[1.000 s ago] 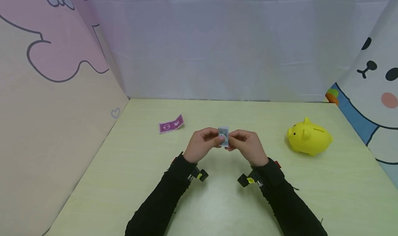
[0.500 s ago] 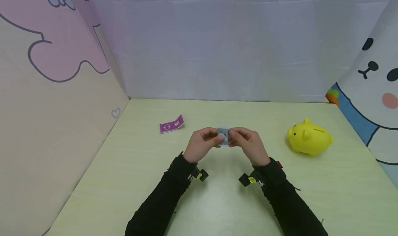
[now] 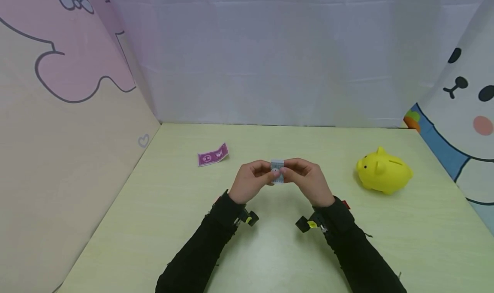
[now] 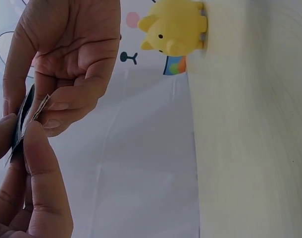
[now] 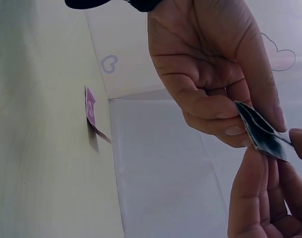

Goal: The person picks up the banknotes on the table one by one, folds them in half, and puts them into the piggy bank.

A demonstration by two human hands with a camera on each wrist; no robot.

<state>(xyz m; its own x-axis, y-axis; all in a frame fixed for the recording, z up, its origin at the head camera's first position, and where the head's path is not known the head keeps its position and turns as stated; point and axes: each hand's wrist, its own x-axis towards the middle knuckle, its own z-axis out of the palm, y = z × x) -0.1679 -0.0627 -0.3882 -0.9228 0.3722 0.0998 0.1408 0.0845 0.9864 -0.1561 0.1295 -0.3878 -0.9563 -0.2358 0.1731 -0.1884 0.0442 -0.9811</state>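
A small folded banknote (image 3: pixel 277 178), pale blue-green, is held up between both hands over the middle of the table. My left hand (image 3: pixel 251 181) pinches its left side, thumb on the near face and fingers behind. From the other side my right hand (image 3: pixel 306 179) pinches it the same way, the two thumbs almost meeting. The right wrist view shows the folded note (image 5: pixel 262 134) edge-on, its layers slightly apart. In the left wrist view the note's layers (image 4: pixel 41 108) also stand apart between the fingertips.
A purple banknote (image 3: pixel 213 155) lies on the table (image 3: pixel 270 254) at the back left, one end curled up. A yellow piggy bank (image 3: pixel 384 170) with a slot on top stands at the right. Printed cloth walls (image 3: pixel 247 61) enclose the back and sides.
The right thumb has moved left onto the note's near face, closer to the left thumb. The note looks a little shorter at its top. Both arms stay nearly in place.
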